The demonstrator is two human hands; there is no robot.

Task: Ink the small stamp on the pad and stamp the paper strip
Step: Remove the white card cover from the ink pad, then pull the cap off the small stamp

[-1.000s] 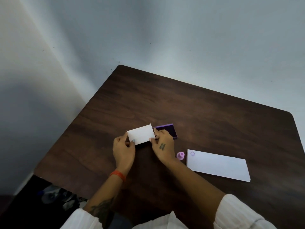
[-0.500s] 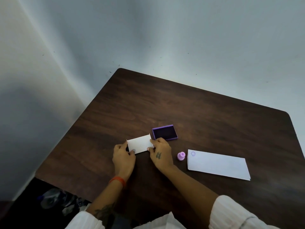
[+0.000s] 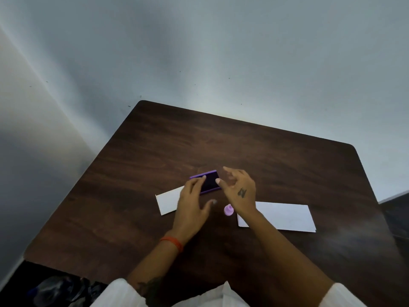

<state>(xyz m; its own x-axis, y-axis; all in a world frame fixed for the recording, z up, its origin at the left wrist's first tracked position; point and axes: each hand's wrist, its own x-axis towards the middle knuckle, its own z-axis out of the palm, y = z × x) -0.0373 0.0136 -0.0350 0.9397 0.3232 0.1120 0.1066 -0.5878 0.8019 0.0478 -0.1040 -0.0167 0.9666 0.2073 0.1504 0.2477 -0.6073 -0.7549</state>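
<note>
Item 1. Dark brown wood-grain table [image 3: 254, 151] with rounded corners, set against a pale grey wall [image 3: 221, 52]. It bore all the items below.

Item 2. Purple rectangular ink pad [image 3: 209, 182], lid off, dark inking surface upward. It sat near the table's middle, between the two hands and partly covered by the fingers of both.

Item 3. Small white rectangular card [image 3: 169, 201], which lay flat to the left of the pad, its right end hidden under the left hand.

Item 4. Small lilac plastic stamp [image 3: 228, 210], which stood on the table just below the right hand, between the wrists and just beside the strip's left end. Neither hand held it.

Item 5. Long white paper strip [image 3: 285, 217], flat, to the right of the stamp; its left end was hidden behind the right forearm.

Item 6. Left hand [image 3: 192, 207], with an orange thread band [image 3: 173, 242] at the wrist. Fingers were spread loosely, thumb out to the right, fingertips over the pad's left edge; it gripped nothing. Whether it touched the pad cannot be told because of blur.

Item 7. Right hand [image 3: 238, 191], with a small dark tattoo on its back. Fingers were parted and curled above the pad's right end, and it was empty.

Item 8. White ribbed sleeves [image 3: 345, 295], pushed up both forearms, at the lower edge.
</note>
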